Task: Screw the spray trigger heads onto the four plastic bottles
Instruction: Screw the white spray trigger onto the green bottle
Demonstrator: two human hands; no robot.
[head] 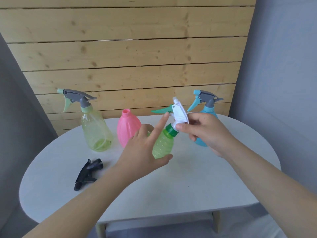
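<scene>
My left hand [142,150] holds a small green bottle [163,145] tilted above the table, thumb under its base and index finger raised toward the green lever. My right hand [204,131] grips the white trigger head [179,112], which sits on the bottle's dark green collar [171,129]. A pink bottle [127,127] stands open-necked behind my left hand. A black trigger head [87,174] lies loose at the front left. A yellow-green bottle [96,129] at the left and a blue bottle [208,109] behind my right hand each carry a grey trigger head.
Everything stands on a white oval table [171,191]. Behind the table is a wooden slat wall [130,54], with grey walls either side.
</scene>
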